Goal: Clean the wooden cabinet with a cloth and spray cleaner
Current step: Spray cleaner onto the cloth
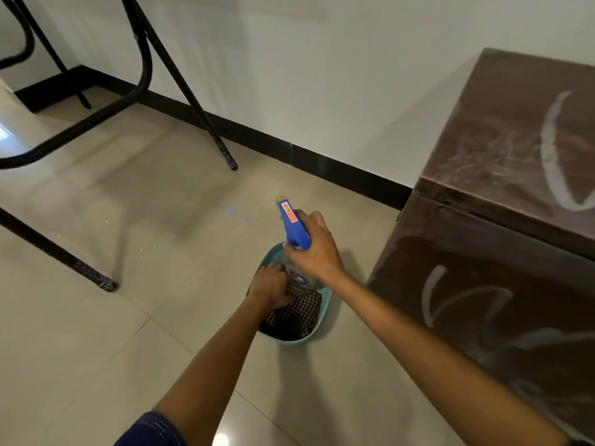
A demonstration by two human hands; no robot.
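Down on the floor tiles: teal basket sits near the wooden cabinet, keeping supplies within reach
Right hand: grasps the spray bottle by its neck, upright over the basket, probably to lift it out
Left hand: fingers curled into the checked cloth inside the basket
Cabinet: white smears, unwiped

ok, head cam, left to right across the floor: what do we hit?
black frame leg → left hand gripping the checked cloth → right hand holding the spray bottle → wooden cabinet
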